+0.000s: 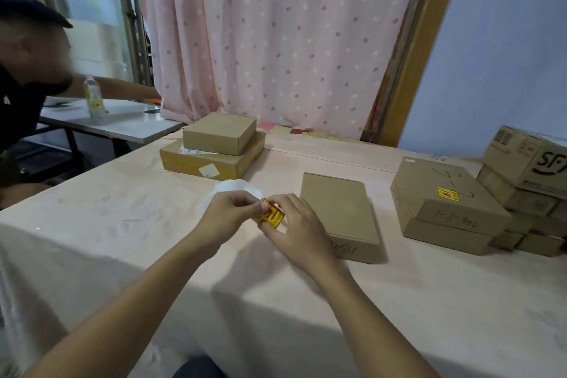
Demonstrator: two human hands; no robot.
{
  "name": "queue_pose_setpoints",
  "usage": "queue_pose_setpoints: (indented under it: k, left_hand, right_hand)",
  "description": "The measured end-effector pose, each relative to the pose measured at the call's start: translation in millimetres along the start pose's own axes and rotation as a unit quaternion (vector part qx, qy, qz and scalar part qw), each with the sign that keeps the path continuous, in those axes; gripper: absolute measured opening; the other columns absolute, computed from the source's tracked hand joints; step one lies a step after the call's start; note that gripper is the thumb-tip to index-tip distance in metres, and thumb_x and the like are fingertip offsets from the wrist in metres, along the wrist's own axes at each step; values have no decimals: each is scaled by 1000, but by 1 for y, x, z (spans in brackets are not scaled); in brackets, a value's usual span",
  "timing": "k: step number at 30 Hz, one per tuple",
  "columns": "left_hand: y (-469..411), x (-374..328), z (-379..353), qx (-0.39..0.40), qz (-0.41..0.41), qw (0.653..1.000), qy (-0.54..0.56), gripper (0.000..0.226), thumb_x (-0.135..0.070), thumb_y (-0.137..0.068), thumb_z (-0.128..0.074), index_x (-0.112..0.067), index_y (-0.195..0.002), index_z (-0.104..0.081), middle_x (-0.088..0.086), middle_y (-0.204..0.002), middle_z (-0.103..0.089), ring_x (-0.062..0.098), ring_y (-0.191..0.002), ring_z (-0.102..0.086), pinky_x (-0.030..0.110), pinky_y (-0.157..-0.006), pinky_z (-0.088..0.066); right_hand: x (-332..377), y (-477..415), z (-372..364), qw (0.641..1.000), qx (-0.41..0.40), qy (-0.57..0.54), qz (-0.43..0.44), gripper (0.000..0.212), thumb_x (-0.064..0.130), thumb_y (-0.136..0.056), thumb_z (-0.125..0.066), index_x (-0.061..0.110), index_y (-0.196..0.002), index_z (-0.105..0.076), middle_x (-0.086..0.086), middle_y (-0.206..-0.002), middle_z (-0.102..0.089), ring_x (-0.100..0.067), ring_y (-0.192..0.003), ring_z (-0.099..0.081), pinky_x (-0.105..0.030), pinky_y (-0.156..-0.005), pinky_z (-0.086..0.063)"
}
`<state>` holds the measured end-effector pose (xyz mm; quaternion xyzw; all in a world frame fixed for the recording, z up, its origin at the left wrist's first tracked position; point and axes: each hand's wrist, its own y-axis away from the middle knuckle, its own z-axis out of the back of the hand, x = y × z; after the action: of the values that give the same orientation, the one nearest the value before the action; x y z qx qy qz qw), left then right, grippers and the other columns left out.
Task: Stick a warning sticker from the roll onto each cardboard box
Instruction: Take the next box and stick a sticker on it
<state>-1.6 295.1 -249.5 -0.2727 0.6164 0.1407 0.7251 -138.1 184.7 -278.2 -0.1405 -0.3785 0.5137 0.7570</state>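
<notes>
Two bare hands, meeting above the pink-clothed worktop [122,224], cover most of a small yellow-and-red warning sticker [272,217]; its print is too small to read, and whether it has left its backing cannot be told. White crinkled backing paper [233,190] shows only as a curl behind the left hand [230,209]. Sticker's long axis: far-left to near-right, face tilted upward. Left hand: thumb and forefinger pinch the sticker's far end. Right hand [296,224]: fingers curled round its near edge, gripping it. Position: just left of a flat plain brown cardboard box [337,209]. Farther right, a brown cardboard box with handwriting [429,181] bears a yellow sticker [447,194]; a stack of printed cartons [527,163] is cut off at the frame edge.
</notes>
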Motion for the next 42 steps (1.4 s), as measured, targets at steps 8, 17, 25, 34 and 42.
queue_pose_setpoints:
  k: [8, 17, 25, 34, 42]
  left_hand:
    - [-6, 1, 26, 51, -168, 961, -213, 36, -9, -82, -82, -36, -105, -75, -14, -88, -64, 9, -76, -52, 22, -69, -44]
    - [-9, 16, 18, -38, -231, 950, -205, 24, -4, -78, -84, -23, -90, -75, -6, -79, -61, 13, -69, -50, 24, -61, -42]
    - [-8, 21, 13, -49, -279, 920, -271, 22, -9, -79, -84, -21, -95, -76, -27, -80, -58, 7, -71, -50, 14, -62, -38]
    - [-12, 36, 17, -43, -300, 900, -314, 21, -5, -78, -85, -15, -95, -75, -36, -90, -57, 1, -75, -48, 15, -65, -40]
    - [-19, 64, 19, -60, -242, 895, -369, 19, -4, -78, -84, -14, -91, -73, -10, -79, -64, 20, -77, -58, 36, -65, -51]
  right_hand:
    - [-4, -14, 13, 976, -47, -183, -110, 32, 23, -90, -75, 33, -118, -64, 21, -109, -68, 0, -99, -63, -15, -82, -47]
    - [-5, -10, 7, 991, -20, -116, -65, 38, 47, -85, -69, 29, -118, -69, 19, -119, -62, 0, -112, -57, -20, -94, -45]
    - [-6, -12, 2, 994, -103, -45, -21, 21, 36, -84, -77, 24, -101, -72, 19, -95, -66, -7, -93, -57, -6, -82, -35]
    - [-12, -5, 5, 989, -116, -73, -50, 18, 42, -90, -66, 27, -90, -75, 16, -95, -73, -5, -93, -60, -19, -82, -45]
    - [-32, 4, 19, 970, -131, -124, -163, 8, 18, -88, -76, 24, -82, -77, 11, -62, -59, -8, -61, -54, -22, -60, -43]
